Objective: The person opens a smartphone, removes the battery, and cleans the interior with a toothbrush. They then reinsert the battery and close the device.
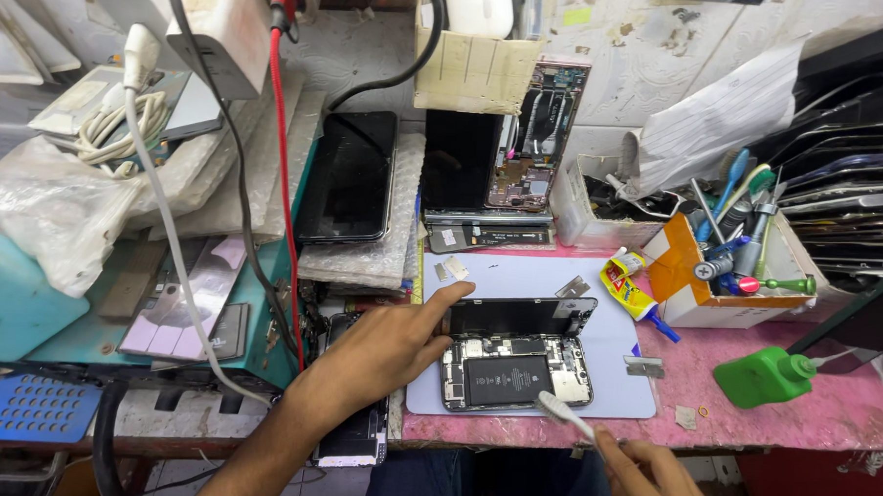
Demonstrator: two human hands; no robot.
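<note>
The opened phone lies just below the middle of the frame on the pale work mat, its screen panel folded back along the upper edge. My left hand rests curled on its left side, thumb stretched onto the panel's corner. My right hand, bottom right of centre, pinches a white brush whose bristles touch the lower edge of the body. I judge the phone light, stiff and fragile: hold it by the frame edges, never by the bare boards or thin panel.
</note>
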